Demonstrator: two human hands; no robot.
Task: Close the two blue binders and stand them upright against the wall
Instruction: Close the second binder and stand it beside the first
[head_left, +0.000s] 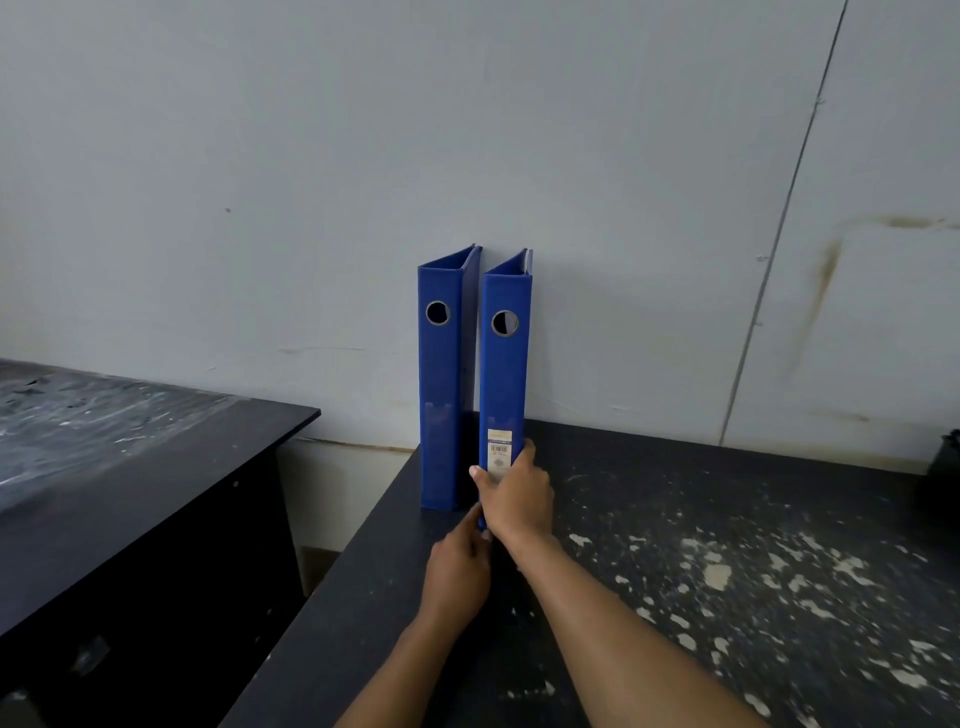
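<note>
Two closed blue binders stand upright side by side on a dark table (675, 519), spines toward me, backs at the pale wall (519, 130). The left binder (440, 384) stands free at the table's left edge. The right binder (505, 364) carries a barcode label low on its spine. My right hand (517, 493) wraps around the bottom of the right binder's spine, thumb on its left side. My left hand (460, 566) reaches to the base of the same binder, its fingertips touching the lower left corner.
A second dark table (130, 467) stands to the left, separated by a gap down to the floor. The table's surface is flecked with white paint spots on the right. A dark object (943, 467) sits at the far right edge.
</note>
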